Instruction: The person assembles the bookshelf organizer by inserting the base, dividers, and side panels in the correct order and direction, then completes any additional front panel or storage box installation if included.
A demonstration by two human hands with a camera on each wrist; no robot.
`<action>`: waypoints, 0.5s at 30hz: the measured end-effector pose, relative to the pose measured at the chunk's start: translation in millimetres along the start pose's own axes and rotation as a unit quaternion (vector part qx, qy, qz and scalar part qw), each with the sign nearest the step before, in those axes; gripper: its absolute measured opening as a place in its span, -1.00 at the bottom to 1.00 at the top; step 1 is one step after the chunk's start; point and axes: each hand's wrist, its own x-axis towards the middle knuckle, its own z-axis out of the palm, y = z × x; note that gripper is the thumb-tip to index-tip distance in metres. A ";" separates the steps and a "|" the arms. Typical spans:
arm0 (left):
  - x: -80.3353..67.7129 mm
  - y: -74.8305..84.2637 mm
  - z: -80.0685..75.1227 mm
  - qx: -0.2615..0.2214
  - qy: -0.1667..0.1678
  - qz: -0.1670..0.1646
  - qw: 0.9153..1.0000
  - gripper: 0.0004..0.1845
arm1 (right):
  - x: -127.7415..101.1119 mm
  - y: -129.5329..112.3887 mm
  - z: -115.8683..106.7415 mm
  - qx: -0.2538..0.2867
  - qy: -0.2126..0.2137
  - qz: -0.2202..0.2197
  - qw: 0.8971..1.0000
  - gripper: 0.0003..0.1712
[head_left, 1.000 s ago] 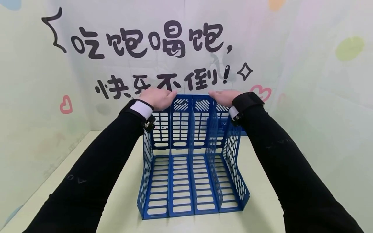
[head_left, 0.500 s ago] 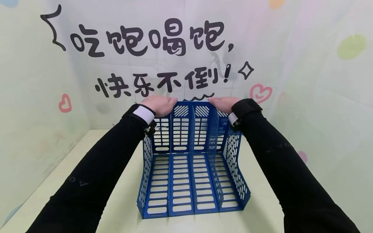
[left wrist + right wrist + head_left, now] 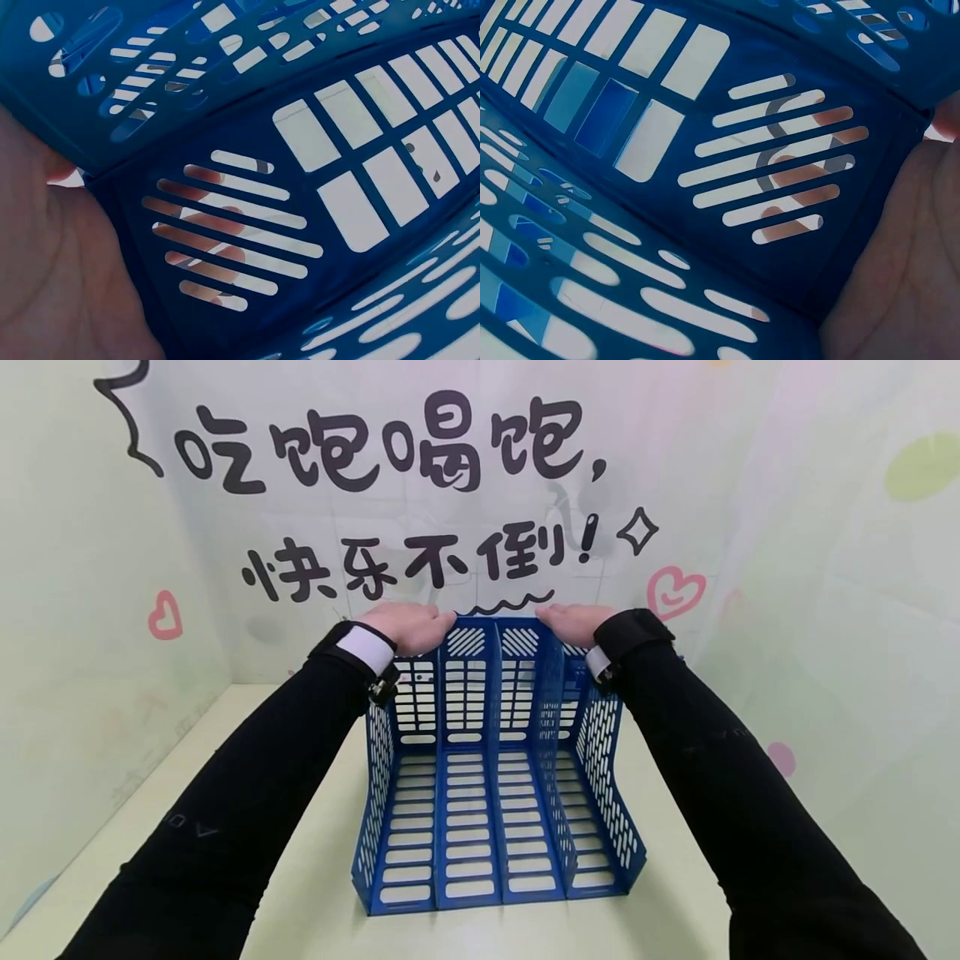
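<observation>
Between 2 hands, left hand (image 3: pixel 408 627) and right hand (image 3: pixel 573 622), seemingly both gripping: blue rack (image 3: pixel 495 760).

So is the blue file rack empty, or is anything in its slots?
Empty. The head view shows all four slots of the blue file rack bare down to the slatted base, while the left hand and right hand grip its top edge.

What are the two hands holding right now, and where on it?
Both hold the blue slotted plastic file rack by its back panel's top edge: left hand at the left corner, right hand at the right, fingers behind.
</observation>
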 end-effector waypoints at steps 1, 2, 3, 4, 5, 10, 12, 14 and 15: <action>0.7 0.8 0.1 -0.001 0.003 0.001 1.000 -0.21 | -0.5 0.9 -0.3 0.002 0.003 0.003 1.000 -0.18; 1.4 1.4 0.5 -0.003 0.007 0.003 1.000 -0.21 | -1.0 1.7 0.0 0.002 0.006 0.005 1.000 -0.18; 1.7 1.8 1.1 -0.005 0.010 0.005 1.000 -0.21 | -1.0 2.8 0.8 0.006 0.010 0.006 1.000 -0.18; 2.9 1.9 2.5 -0.006 0.013 0.007 1.000 -0.22 | -1.4 3.7 1.5 0.007 0.013 0.007 1.000 -0.18; 3.5 2.0 3.9 -0.008 0.015 0.009 1.000 -0.22 | -1.7 4.5 2.6 0.008 0.013 0.008 1.000 -0.17; 2.0 0.6 10.1 -0.022 0.029 0.020 0.999 -0.22 | -3.4 10.6 9.6 0.004 0.026 0.009 1.000 -0.16; -1.4 -1.4 10.5 -0.026 0.040 0.029 0.998 -0.22 | -4.5 11.6 11.4 0.000 0.039 0.009 0.999 -0.14; -4.9 -3.8 9.0 -0.033 0.052 0.042 0.997 -0.22 | -5.8 11.9 11.1 -0.001 0.052 0.002 0.999 -0.13; -6.5 -5.3 7.3 -0.039 0.058 0.053 0.996 -0.24 | -6.4 12.2 10.0 -0.002 0.058 -0.003 0.998 -0.13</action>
